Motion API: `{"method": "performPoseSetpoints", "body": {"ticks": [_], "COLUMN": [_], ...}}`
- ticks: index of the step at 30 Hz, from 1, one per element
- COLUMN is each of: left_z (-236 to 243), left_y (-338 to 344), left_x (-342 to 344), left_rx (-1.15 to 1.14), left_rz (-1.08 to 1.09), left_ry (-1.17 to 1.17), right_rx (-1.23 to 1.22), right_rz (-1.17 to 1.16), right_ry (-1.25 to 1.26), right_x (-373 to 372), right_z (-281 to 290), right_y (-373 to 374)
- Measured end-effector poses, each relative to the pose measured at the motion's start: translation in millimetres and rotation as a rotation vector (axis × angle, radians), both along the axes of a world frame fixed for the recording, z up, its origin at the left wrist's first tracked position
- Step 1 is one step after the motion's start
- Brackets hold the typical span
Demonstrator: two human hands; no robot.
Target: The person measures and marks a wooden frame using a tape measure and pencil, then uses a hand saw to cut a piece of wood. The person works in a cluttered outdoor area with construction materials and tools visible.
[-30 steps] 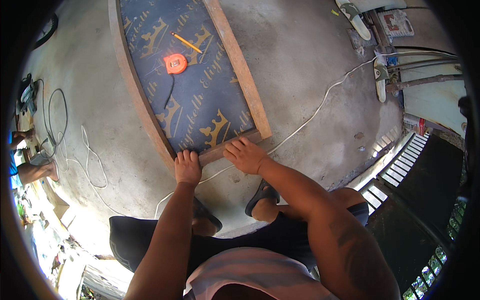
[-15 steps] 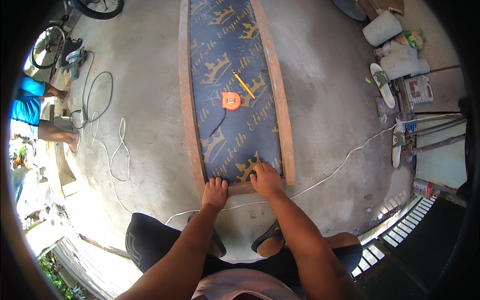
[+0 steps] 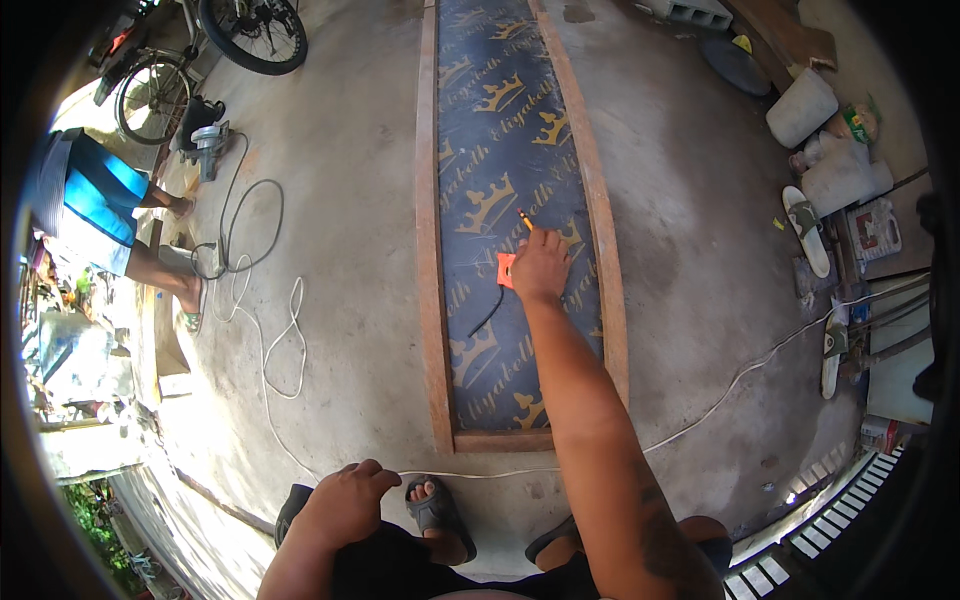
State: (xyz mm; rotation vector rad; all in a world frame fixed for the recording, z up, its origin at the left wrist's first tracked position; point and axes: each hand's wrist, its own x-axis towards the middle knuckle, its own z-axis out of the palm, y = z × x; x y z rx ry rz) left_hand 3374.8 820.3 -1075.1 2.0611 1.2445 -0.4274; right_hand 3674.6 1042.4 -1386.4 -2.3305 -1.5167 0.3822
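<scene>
My right hand [image 3: 541,266] reaches over a long panel [image 3: 490,370] covered in dark sheet with gold crown prints. Its fingers are curled over a yellow pencil [image 3: 527,220], whose far end sticks out past the knuckles; the fingertips are hidden. Against the thumb side of that hand lies an orange tape measure [image 3: 505,270], partly covered, with a black strap trailing from it. A reddish-brown wooden frame [image 3: 432,260] edges the panel. My left hand [image 3: 347,503] hovers apart from the frame, near my left knee, its fingers loosely curled and nothing visible in them.
A white cord [image 3: 480,473] crosses the concrete floor close to my sandals. Left are a power tool [image 3: 210,145] with a dark cable, a bicycle [image 3: 255,35] and a standing person's legs [image 3: 150,265]. Slippers [image 3: 806,232], pale containers and a hollow block [image 3: 700,12] line the right.
Both hands have left the frame's near end. The right has gone forward to the pencil and tape measure; the left has drawn back toward my knee. The view has shifted.
</scene>
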Motion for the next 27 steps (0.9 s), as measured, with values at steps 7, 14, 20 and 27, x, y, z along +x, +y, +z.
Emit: {"method": "performPoseSetpoints", "body": {"ticks": [7, 14, 20, 27], "left_z": [24.4, 33.7, 45.0, 10.7], "left_y": [3.3, 16.3, 9.7, 9.2], "left_x": [19.0, 32.2, 37.3, 56.2], "left_rx": [-0.098, 0.005, -0.045, 0.001], "left_rz": [0.018, -0.087, 0.019, 0.123], "left_ry": [-0.098, -0.23, -0.204, -0.047], "right_rx": [-0.204, 0.006, -0.066, -0.307], "right_rz": [0.071, -0.019, 0.128, -0.053], "right_ry": [-0.096, 0.261, -0.178, 0.51], "right_x": [58.1, 18.0, -16.9, -18.5], "right_z": [-9.2, -9.7, 16.2, 80.0], "right_y": [2.9, -8.1, -16.7, -80.9]}}
